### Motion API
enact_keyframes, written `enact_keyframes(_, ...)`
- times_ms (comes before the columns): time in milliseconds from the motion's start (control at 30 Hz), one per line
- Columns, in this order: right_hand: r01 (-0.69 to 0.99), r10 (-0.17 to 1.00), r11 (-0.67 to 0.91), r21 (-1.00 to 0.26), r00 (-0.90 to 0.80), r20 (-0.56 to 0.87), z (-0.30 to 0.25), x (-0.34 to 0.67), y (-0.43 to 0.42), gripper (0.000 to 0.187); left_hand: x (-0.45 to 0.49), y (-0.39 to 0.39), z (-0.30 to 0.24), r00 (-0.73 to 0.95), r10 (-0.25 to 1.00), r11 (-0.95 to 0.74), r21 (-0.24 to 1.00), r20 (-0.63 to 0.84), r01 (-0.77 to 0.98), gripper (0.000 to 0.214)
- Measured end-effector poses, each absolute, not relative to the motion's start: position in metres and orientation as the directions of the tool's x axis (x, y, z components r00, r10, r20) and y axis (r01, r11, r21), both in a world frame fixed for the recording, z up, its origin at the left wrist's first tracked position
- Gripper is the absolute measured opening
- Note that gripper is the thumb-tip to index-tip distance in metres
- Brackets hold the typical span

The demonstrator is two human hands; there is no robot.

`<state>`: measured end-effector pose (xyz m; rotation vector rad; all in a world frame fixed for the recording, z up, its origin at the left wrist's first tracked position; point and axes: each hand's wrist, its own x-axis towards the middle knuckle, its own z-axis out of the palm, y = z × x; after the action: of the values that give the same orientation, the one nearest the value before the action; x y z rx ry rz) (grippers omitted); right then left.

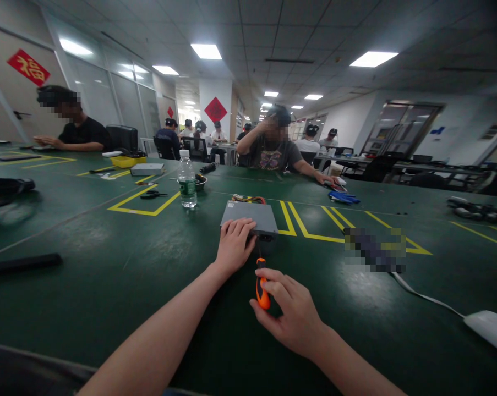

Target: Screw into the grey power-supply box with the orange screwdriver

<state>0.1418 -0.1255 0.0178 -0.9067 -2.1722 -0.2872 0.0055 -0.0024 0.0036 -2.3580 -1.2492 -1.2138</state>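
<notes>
A grey metal computer power supply (252, 213) lies flat on the green table, with coloured wires bunched at its far side and a dark socket on its near face. My left hand (234, 245) grips its near left corner, fingers over the top and thumb by the front. In my right hand (291, 305) is a screwdriver (263, 297) with an orange and black handle, held between thumb and fingers. Its thin shaft points away from me to the near face of the power supply, close to the socket. Whether the tip sits in a screw is too small to tell.
A water bottle (187, 181) stands left of the power supply, before a small bowl (200, 182). Farther left are a grey box (147, 169) and yellow tray (128, 160). Blue gloves (343, 197) lie at right, near a person across the table. A white cable (427, 301) runs right.
</notes>
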Motion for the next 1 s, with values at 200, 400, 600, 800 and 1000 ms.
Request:
enact_keyframes(200,0.66,0.593,0.746,-0.093,-0.593,0.545,0.025,0.1402,-0.1311,0.033,0.0057,-0.0026,0.0035,0.303,0.592,-0.619,0.181,0.747,0.764,0.028)
enact_keyframes(400,0.684,0.512,0.727,-0.06,-0.481,0.711,0.0189,0.1398,-0.1267,0.016,0.0053,-0.0021,0.0033,0.302,0.591,-0.625,0.188,0.748,0.758,0.028)
enact_keyframes(600,0.68,0.613,0.725,-0.113,-0.561,0.557,0.023,0.1398,-0.1307,0.031,0.0056,-0.0031,0.004,0.298,0.592,-0.621,0.188,0.749,0.761,0.027)
enact_keyframes(800,0.667,0.546,0.74,-0.08,-0.528,0.65,0.0212,0.1413,-0.1267,0.025,0.0057,-0.0029,0.0037,0.304,0.591,-0.612,0.17,0.747,0.772,0.028)
enact_keyframes(1000,0.684,0.597,0.716,-0.137,-0.5,0.628,0.0203,0.1418,-0.1275,0.022,0.0059,-0.0033,0.0041,0.302,0.591,-0.606,0.165,0.748,0.778,0.028)
